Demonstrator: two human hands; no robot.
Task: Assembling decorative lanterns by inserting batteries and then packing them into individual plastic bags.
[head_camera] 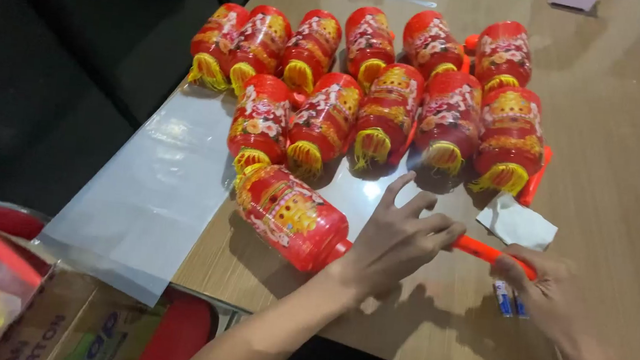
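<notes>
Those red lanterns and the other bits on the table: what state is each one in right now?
Lantern with orange handle: lying on its side, held by both hands.
Left hand: on the handle next to the lantern body.
Right hand: pinching the handle's far end.
Finished lanterns: lying in two rows, tassels toward the camera.
Two batteries: loose on the table.
White paper scrap: lying crumpled.
Plastic sheet: spread flat, overhanging the table edge.

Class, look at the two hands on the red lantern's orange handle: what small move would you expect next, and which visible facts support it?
Probably the right hand picks up the two small batteries lying just beneath it. The left hand steadies the orange plastic handle of the red cylindrical toy lantern, which lies apart from the two rows of matching lanterns, and the right hand grips the handle's end.
</notes>
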